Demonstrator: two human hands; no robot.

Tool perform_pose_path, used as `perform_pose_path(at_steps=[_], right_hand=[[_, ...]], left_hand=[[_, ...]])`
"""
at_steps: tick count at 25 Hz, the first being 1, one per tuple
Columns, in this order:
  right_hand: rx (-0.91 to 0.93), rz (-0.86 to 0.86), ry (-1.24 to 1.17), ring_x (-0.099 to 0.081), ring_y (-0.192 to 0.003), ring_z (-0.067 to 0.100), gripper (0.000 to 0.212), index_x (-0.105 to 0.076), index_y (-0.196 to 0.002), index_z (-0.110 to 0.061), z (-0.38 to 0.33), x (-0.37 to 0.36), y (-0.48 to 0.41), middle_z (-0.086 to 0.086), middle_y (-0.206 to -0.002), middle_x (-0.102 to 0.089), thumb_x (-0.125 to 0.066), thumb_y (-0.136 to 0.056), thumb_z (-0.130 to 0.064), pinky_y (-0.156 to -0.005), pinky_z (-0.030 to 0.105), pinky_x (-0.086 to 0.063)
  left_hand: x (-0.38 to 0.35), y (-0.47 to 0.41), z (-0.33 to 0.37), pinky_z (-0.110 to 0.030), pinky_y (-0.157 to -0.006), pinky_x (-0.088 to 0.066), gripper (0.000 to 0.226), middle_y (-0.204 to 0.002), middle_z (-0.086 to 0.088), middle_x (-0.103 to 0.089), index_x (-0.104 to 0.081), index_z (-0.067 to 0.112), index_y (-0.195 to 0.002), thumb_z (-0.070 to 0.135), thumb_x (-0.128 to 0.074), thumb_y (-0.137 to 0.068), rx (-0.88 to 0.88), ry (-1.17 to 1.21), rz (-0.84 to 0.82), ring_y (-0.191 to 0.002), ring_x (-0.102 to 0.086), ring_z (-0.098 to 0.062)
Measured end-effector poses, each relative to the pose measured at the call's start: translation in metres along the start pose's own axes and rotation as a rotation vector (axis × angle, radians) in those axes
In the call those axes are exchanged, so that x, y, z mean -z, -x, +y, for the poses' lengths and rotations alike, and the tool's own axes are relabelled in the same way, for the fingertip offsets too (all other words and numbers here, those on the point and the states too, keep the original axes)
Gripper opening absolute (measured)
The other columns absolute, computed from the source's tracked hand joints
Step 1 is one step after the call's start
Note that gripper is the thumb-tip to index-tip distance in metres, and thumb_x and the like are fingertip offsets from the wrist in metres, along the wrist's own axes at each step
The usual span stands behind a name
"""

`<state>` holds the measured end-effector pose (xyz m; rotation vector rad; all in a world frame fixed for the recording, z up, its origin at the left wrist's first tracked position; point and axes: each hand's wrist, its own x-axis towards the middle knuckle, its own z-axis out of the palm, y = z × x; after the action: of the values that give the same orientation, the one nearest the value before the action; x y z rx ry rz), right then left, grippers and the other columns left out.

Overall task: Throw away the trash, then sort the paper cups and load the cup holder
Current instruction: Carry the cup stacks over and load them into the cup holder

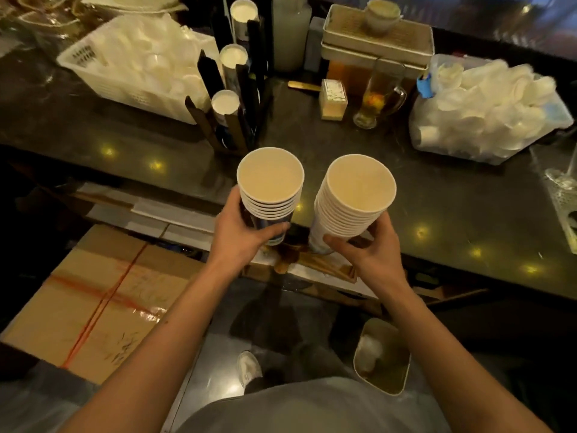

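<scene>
Two cup stacks (270, 195) (352, 201), three cup columns (244, 12) (233, 54) (225, 101) in the holder (215, 76), one glass mug (379, 95), one cardboard box (93, 295).

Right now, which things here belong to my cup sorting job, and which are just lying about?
Job: printed cup stack in left hand, white cup stack in right hand, cup holder, bin.
Lying about: beer mug, white basket, plastic bag, cardboard box.

Cup holder (246, 98) foot partly behind left cup stack (270, 182), glass (562, 179) cut by right edge, box (333, 100) label unreadable
</scene>
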<state>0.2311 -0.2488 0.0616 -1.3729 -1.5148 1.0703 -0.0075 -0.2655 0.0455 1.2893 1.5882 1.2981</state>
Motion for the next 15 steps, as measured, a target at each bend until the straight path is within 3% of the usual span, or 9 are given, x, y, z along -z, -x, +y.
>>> perform_pose_path(at_steps=[7, 10, 13, 15], right_hand=[[-0.034, -0.067, -0.005, -0.047, -0.111, -0.024, 0.087, -0.038, -0.137, -0.04, 0.027, -0.01, -0.115, -0.037, -0.12, -0.052, -0.088, -0.067, -0.03, -0.086, 0.012, -0.043], [-0.049, -0.091, -0.008, -0.046, -0.107, -0.027, 0.087, -0.036, -0.135, -0.044, 0.038, -0.012, -0.158, -0.04, -0.117, -0.049, -0.088, -0.067, -0.028, -0.085, 0.01, -0.04], [-0.048, -0.104, 0.007, -0.049, -0.114, -0.01, 0.088, -0.034, -0.132, -0.047, 0.046, -0.015, -0.196, -0.037, -0.119, -0.049, -0.089, -0.066, -0.028, -0.09, 0.014, -0.039], [-0.059, -0.114, 0.02, -0.048, -0.118, -0.003, 0.09, -0.034, -0.134, -0.045, 0.049, -0.018, -0.211, -0.032, -0.122, -0.049, -0.089, -0.065, -0.029, -0.091, 0.015, -0.04]], left_hand=[[-0.019, -0.08, -0.018, 0.004, -0.084, -0.037, 0.087, -0.112, 0.049, -0.05, -0.041, 0.042, -0.13, 0.033, -0.091, -0.059, 0.052, -0.051, 0.023, -0.112, -0.043, 0.026], [-0.027, -0.102, -0.02, -0.007, -0.092, -0.038, 0.088, -0.113, 0.048, -0.049, -0.041, 0.042, -0.13, 0.037, -0.091, -0.058, 0.086, -0.099, 0.047, -0.113, -0.044, 0.024], [-0.033, -0.121, -0.021, -0.024, -0.101, -0.04, 0.093, -0.117, 0.041, -0.051, -0.043, 0.035, -0.135, 0.043, -0.09, -0.056, 0.121, -0.113, 0.072, -0.121, -0.047, 0.008], [-0.034, -0.129, -0.02, -0.021, -0.1, -0.039, 0.094, -0.115, 0.046, -0.05, -0.042, 0.038, -0.135, 0.048, -0.089, -0.054, 0.132, -0.117, 0.07, -0.118, -0.047, 0.014]])
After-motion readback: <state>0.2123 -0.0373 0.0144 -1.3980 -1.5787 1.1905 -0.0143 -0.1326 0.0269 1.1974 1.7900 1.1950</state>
